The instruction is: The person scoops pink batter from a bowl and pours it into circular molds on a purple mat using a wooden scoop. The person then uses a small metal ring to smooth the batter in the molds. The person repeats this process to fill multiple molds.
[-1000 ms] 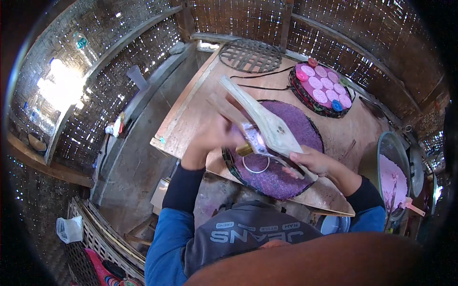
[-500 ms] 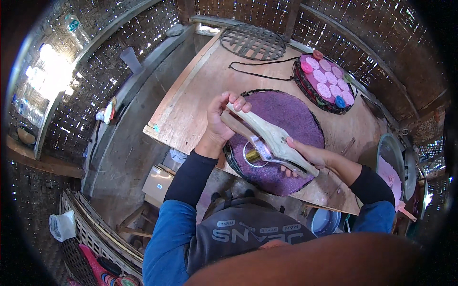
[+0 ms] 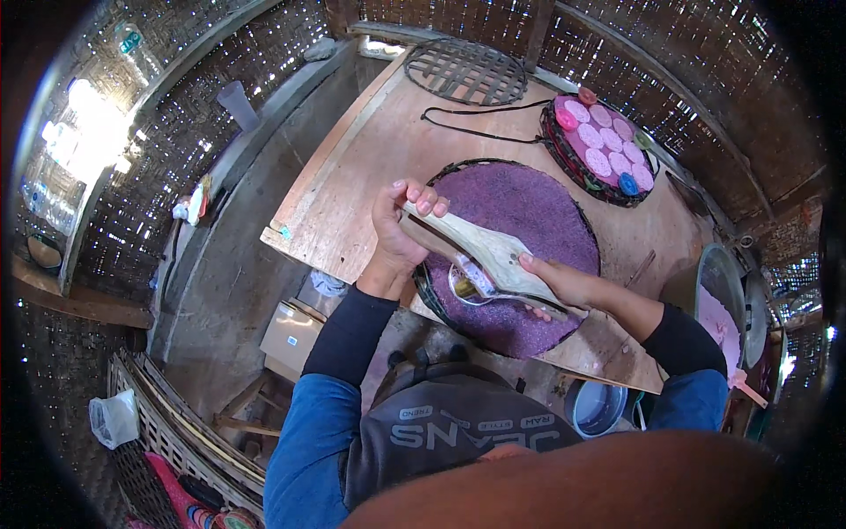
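Observation:
My left hand [image 3: 398, 225] is closed round the upper left end of a long pale wooden tool [image 3: 491, 249] with two arms and a metal middle. My right hand [image 3: 562, 280] is closed on the tool's lower right end, thumb on top and fingertips underneath. The tool lies slantwise just over a round, dark-rimmed tray of grainy purple material [image 3: 538, 212]. Under its middle sit a brass cylinder [image 3: 466, 286] and a thin metal ring [image 3: 454, 295], partly hidden by the tool; I cannot tell whether they are attached to it.
Behind stand a smaller tray of pink discs [image 3: 612, 141] with black straps and a woven lattice [image 3: 463, 70] on the plywood table [image 3: 344, 194]. A basin of pink mixture [image 3: 716, 326] is at right. A blue tub [image 3: 595, 406] and cardboard [image 3: 291, 344] are below.
My left hand was blurred a second ago and has since closed round the tool's upper end. The tool's upper end has sunk lower, and my right hand stays on the other end.

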Available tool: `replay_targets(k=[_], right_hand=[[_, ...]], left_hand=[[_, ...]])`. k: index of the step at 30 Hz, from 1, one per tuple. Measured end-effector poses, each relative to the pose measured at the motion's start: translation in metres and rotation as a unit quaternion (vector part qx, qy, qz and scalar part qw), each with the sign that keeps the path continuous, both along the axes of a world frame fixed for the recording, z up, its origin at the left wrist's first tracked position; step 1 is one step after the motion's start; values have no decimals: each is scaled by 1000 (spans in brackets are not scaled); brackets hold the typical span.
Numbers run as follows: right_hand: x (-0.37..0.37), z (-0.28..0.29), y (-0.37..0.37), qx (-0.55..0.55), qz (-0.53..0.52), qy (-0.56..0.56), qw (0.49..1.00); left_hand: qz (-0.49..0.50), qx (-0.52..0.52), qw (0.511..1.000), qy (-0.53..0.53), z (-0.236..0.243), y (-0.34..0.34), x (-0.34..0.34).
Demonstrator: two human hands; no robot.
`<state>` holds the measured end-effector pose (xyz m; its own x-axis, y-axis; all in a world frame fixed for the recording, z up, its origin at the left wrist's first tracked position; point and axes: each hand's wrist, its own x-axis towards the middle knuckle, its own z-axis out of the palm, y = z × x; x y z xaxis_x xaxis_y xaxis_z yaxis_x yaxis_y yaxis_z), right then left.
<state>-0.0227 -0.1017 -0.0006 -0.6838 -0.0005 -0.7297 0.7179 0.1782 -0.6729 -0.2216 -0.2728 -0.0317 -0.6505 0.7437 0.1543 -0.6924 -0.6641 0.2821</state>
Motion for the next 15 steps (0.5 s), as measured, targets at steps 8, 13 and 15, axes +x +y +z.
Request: replay_targets(k=[8, 13, 15], right_hand=[[7, 30, 5, 92, -5, -28, 995], [6, 37, 9, 188, -4, -22, 982], [5, 33, 12, 236, 4, -12, 972]], left_hand=[[5, -2, 999, -54, -12, 15, 15], [17, -2, 998, -68, -17, 27, 14], [10, 8, 998, -59, -17, 28, 11]])
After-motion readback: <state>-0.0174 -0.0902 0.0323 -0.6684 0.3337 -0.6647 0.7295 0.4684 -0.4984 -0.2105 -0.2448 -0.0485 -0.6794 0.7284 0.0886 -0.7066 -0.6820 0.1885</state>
